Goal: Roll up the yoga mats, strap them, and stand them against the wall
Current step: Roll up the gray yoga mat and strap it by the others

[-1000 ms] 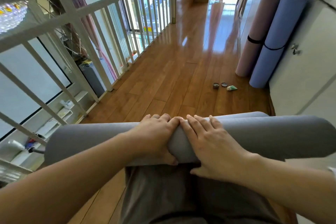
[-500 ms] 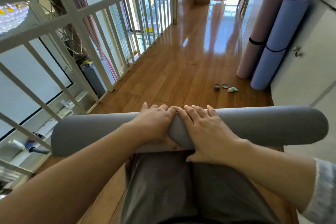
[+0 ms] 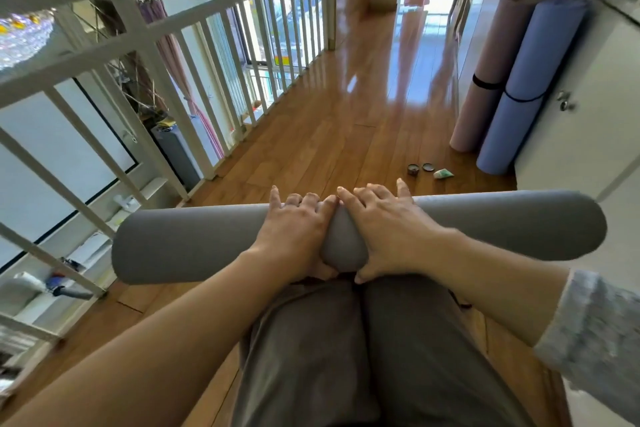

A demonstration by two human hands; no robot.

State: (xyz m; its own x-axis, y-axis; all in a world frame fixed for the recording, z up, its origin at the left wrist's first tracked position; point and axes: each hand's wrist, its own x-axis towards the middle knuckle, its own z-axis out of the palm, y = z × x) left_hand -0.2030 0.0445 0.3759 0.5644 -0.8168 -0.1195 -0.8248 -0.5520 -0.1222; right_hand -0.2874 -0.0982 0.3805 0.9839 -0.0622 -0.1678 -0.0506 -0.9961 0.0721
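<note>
**Wooden floor** (image 3: 346, 135): bare boards are noted beyond the grip.

**Grey mat** (image 3: 194, 246): it is fully rolled and lies crosswise, extending well to either side of the grip. A second ago a flat strip of unrolled mat was seen past the roll. None is seen now, so rolling is judged complete and strapping is due. No strap is seen on it.

**Blue mat** (image 3: 526, 87) and **pink mat** (image 3: 485, 80): both are stood upright against the white cabinet (image 3: 588, 114), far beyond the grip to the right, and are banded with dark straps (image 3: 486, 82).

**Left hand** (image 3: 298, 236) and **right hand** (image 3: 388, 232): they are clasped side by side on the roll's middle. Fingers are draped over the top and thumbs are tucked under the near side, with the roll squeezed in between.

**Small tins** (image 3: 412, 169) and **tube** (image 3: 443, 174): these lie on the floor just beyond the right hand.

**Markings**: no brand, label or writing is legible. The tube's print is too small to read.
</note>
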